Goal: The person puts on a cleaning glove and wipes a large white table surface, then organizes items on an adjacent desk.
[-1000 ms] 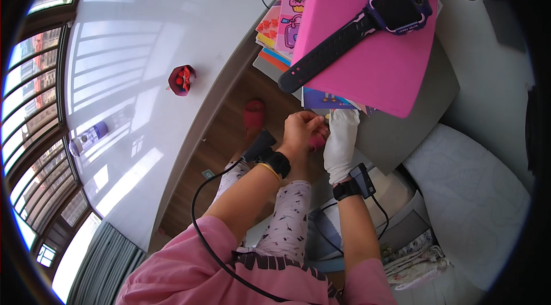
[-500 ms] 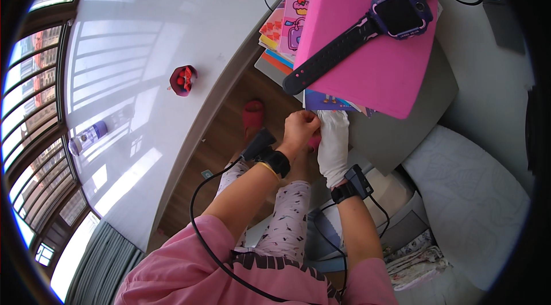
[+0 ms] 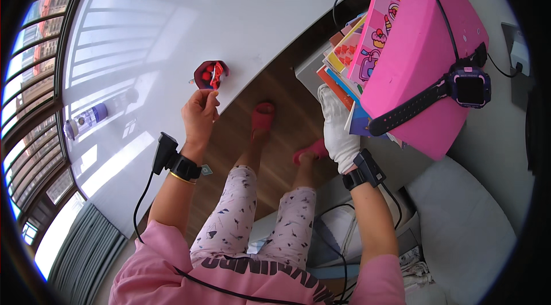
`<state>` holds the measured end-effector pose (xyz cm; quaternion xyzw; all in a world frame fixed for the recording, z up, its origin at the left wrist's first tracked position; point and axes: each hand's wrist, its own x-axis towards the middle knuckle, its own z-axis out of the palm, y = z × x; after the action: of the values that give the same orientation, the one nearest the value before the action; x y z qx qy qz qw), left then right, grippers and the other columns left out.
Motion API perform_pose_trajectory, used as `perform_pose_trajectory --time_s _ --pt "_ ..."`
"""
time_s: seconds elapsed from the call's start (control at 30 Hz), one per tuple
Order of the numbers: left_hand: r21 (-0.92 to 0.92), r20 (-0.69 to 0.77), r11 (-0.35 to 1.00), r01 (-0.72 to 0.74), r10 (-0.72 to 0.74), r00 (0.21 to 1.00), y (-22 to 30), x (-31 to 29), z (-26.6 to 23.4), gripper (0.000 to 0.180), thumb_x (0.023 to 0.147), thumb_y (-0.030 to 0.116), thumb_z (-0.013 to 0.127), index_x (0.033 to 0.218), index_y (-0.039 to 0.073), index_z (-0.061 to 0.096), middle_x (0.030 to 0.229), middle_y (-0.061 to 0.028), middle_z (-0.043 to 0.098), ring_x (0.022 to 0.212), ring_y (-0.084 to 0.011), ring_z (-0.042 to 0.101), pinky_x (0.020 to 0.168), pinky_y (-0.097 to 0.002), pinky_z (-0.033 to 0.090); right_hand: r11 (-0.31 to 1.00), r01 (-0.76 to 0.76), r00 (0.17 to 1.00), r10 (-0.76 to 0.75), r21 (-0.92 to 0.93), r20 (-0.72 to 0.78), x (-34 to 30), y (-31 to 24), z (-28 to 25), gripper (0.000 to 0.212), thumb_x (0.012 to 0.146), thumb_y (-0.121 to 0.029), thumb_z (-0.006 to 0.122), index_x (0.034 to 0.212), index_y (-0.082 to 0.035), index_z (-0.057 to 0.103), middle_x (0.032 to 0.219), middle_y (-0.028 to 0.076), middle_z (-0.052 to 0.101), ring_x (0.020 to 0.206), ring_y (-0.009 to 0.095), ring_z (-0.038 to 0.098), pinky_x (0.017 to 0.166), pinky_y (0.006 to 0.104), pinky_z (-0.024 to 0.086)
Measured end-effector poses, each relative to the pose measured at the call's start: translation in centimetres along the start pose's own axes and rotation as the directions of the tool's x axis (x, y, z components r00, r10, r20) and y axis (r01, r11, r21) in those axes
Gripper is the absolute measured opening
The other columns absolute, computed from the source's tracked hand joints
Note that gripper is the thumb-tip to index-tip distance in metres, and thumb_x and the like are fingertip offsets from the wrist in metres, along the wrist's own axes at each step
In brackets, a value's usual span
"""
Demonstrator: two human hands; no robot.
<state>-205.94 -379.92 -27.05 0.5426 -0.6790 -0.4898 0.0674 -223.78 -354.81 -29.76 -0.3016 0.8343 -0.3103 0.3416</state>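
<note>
My left hand [image 3: 199, 114] is at the near rim of a small dark red many-sided container [image 3: 203, 77] on the white sill. Its fingers are closed in a pinch, touching or very near the red items [image 3: 216, 74] inside; what they grip, if anything, is too small to make out. A loose white cloth cover, like a glove or sock, wraps my right hand [image 3: 337, 127] down to the wrist and hides its fingers. That hand lies beside a slanted stack of thin colourful books [image 3: 350, 55], close to their edges. A pink box-like case [image 3: 430, 58] rests on the books.
A dark smartwatch [image 3: 468, 88] with its strap spread lies over the pink case, a black cable running near it. A plastic bottle [image 3: 86, 121] lies on the sill by the barred window. A light grey cushion [image 3: 459, 213] is at the right.
My left hand has left the white-covered right hand and moved left to the red container. My head view has shifted, so books and case sit farther right in the picture.
</note>
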Motion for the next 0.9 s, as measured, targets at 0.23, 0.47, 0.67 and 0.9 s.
perform_pose_trajectory --time_s 0.23,0.47,0.67,0.9 --pt "0.191 -0.001 0.981 -0.045 0.046 0.999 0.7 3.9 -0.9 0.016 0.087 0.014 0.061 0.088 -0.001 0.065 0.064 -0.0052 0.063 0.044 -0.0077 0.052 0.043 -0.0227 0.042 0.82 0.308 0.919 -0.387 -0.482 -0.071 7.0 -5.9 4.2 0.045 0.086 -0.004 0.041 0.13 -0.003 0.043 0.129 0.014 0.047 0.123 0.028 0.042 0.108 0.0372 0.029" --pt "0.287 0.078 0.958 0.01 -0.033 0.996 0.1 5.5 -1.4 0.018 0.084 0.018 0.064 0.081 0.0 0.065 0.06 -0.009 0.063 0.043 -0.0135 0.056 0.047 -0.026 0.046 0.992 0.123 0.961 -0.108 0.042 -0.255 3.7 -9.2 4.8 0.029 0.092 -0.007 0.039 0.118 0.001 0.049 0.12 0.017 0.05 0.118 0.031 0.042 0.106 0.0383 0.031" --pt "0.392 0.119 0.92 -0.002 -0.049 0.992 0.6 6.3 -1.8 0.027 0.084 0.026 0.064 0.076 0.0 0.063 0.057 -0.0114 0.06 0.048 -0.0221 0.058 0.052 -0.0333 0.047 0.992 0.113 0.993 -0.113 0.051 -0.019 0.6 -7.1 3.0 0.032 0.095 -0.007 0.038 0.125 0.003 0.046 0.128 0.016 0.045 0.126 0.027 0.038 0.108 0.0339 0.031" --pt "0.417 0.002 0.847 -0.33 0.362 0.932 0.5 5.4 -1.7 0.011 0.092 0.007 0.046 0.095 0.002 0.055 0.079 -0.0152 0.062 0.072 -0.032 0.061 0.064 -0.0397 0.048 0.993 0.104 0.981 -0.111 0.056 0.158 -4.8 -2.8 2.6 0.046 0.086 0.001 0.04 0.132 -0.001 0.043 0.135 0.013 0.043 0.13 0.026 0.036 0.112 0.0342 0.024"
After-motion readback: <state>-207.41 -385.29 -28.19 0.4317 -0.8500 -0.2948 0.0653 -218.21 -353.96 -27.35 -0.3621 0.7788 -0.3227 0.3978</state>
